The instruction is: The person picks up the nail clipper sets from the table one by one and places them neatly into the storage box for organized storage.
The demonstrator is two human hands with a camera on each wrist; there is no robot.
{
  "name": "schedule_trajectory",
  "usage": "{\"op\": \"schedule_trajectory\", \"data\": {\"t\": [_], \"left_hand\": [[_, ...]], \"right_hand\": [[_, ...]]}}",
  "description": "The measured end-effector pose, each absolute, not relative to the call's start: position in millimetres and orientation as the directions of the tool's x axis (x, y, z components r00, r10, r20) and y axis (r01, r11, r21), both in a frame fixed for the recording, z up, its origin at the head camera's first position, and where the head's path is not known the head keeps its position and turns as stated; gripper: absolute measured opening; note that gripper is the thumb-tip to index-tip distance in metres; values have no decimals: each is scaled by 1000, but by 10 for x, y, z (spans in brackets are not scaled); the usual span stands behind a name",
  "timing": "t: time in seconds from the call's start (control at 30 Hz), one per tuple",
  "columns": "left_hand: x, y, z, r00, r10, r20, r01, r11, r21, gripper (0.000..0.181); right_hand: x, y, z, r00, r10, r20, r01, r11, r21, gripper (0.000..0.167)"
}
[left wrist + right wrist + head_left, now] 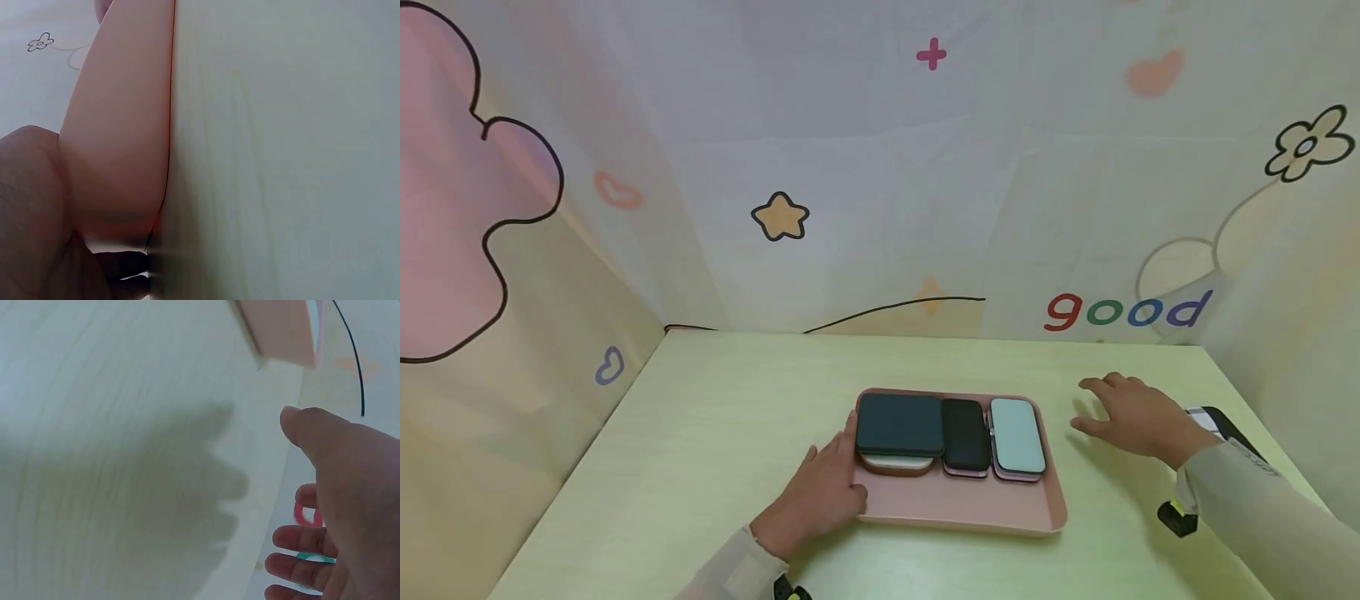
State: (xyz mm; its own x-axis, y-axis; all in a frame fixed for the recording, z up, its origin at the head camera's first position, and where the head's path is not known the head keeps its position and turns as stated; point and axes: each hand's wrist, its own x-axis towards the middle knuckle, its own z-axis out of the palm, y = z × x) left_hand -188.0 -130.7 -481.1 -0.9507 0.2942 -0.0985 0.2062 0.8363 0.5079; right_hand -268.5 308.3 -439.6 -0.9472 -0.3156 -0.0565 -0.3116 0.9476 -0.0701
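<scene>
A shallow pink tray (955, 504) stands on the table. In its back part lie a dark teal flat rectangle (900, 425) over a white and brown piece (897, 465), a slim black rectangle (966, 433) and a pale blue one (1018, 435); their kinds cannot be told. My left hand (820, 496) holds the tray's left edge, thumb at the rim near the front corner, fingers along the outer side. Away from the tray's right side my right hand (1138, 419) hovers over the table, fingers apart, nothing in it.
A black and white flat thing (1228, 429) lies at the table's right, partly hidden by the right arm. A printed curtain (880, 167) hangs behind the table (722, 400) and along both sides.
</scene>
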Motion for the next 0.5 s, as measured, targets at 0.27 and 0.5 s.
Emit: {"op": "schedule_trajectory", "data": {"t": [0.27, 0.5], "left_hand": [[-1891, -1309, -4822, -952, 287, -107, 199, 845, 496, 91], [-1902, -1312, -4828, -951, 290, -102, 204, 843, 497, 91]], "right_hand": [[-2668, 3492, -4514, -966, -248, -79, -246, 969, -31, 80], [-2650, 3774, -4579, -975, -202, -96, -200, 979, -31, 84]]}}
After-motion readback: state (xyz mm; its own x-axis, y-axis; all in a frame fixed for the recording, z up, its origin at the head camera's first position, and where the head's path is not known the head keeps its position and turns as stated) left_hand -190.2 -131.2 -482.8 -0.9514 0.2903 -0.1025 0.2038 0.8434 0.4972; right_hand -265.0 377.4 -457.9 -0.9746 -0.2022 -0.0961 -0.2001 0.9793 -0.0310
